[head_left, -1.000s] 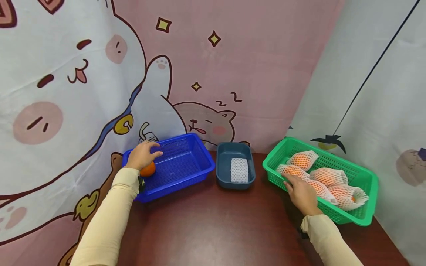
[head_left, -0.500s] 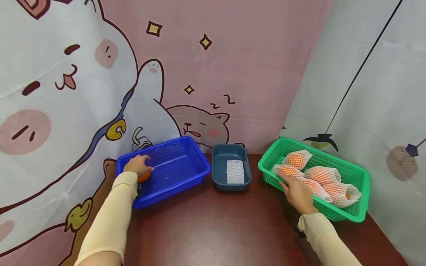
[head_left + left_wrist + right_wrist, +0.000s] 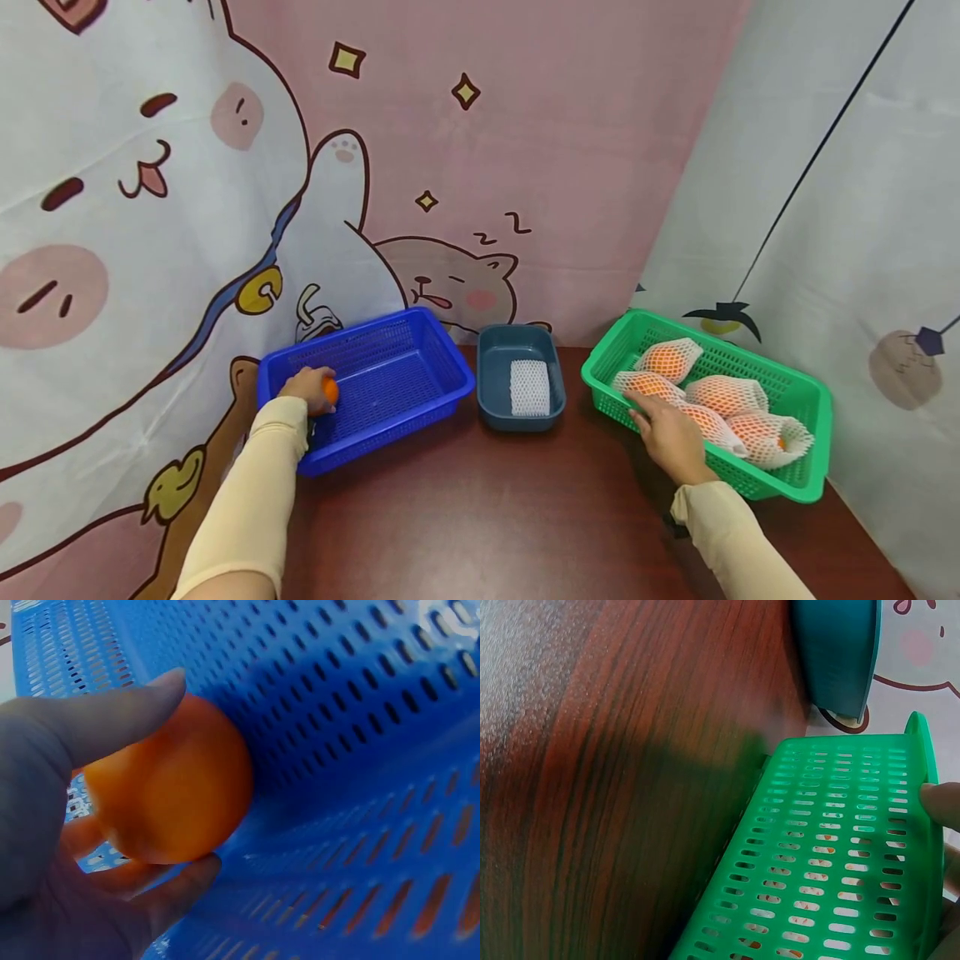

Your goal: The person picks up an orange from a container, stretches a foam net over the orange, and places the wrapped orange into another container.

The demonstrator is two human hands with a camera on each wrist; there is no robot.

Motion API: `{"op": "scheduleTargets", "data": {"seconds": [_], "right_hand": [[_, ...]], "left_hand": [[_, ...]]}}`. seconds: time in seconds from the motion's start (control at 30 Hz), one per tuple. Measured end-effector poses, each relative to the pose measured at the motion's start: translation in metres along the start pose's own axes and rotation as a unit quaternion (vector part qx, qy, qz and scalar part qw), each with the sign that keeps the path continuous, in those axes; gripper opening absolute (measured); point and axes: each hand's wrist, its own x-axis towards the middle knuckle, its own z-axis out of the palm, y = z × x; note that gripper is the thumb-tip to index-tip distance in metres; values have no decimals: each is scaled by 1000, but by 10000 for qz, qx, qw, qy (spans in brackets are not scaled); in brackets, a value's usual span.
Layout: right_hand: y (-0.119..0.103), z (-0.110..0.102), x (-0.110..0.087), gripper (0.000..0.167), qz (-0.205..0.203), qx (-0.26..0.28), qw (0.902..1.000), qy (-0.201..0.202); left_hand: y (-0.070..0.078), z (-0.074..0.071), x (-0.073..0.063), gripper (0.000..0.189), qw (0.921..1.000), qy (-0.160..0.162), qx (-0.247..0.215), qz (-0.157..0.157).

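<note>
Inside the blue basket (image 3: 442,367), my left hand (image 3: 303,389) holds an orange (image 3: 176,787), with the thumb over its top and fingers curled beneath it. The fruit sits by the perforated wall in the left wrist view; whether it touches the basket floor is unclear. My right hand (image 3: 672,437) grips the near rim of the green basket (image 3: 822,442), thumb (image 3: 943,804) outside and fingers over the inner side. Several oranges in white foam net sleeves (image 3: 726,395) lie in that basket, the nearest ones beside my right fingers.
Between the two baskets stands a small dark teal bin (image 3: 498,421) with a flat white foam net (image 3: 530,387) in it. All three stand on a brown wooden table (image 3: 487,508), against a cartoon-printed cloth (image 3: 585,167).
My left hand has lowered into the blue basket and closed round the orange. The right hand keeps its place on the green basket's rim. The head view has shifted slightly.
</note>
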Motion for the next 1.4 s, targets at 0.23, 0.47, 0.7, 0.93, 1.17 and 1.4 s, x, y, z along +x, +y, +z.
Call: {"op": "scheduleTargets", "data": {"seconds": [0.23,0.47,0.7,0.93,1.17,1.4], "right_hand": [[0,1,0,40,-24,36,10000,37],[-1,1,-1,39,-59,73,9999,57],[1,0,-1,41,-66,26,9999,98],[1,1,-1,41,-69,-37,9999,116],[1,2,-1,40,-71,-38,9999,94],[1,1,0,39,-58,17,10000,73]], "left_hand": [[-5,4,-3,75,9998,106,-129,80],[-3,-2,-3,75,9992,125,-328,214],[30,-25,-4,76,9925,625,-839,629],[78,-34,-13,76,9742,995,-1669,1143],[123,-22,-37,75,9439,1446,-2457,1665],[158,11,-65,72,9130,1504,-3151,2109]]}}
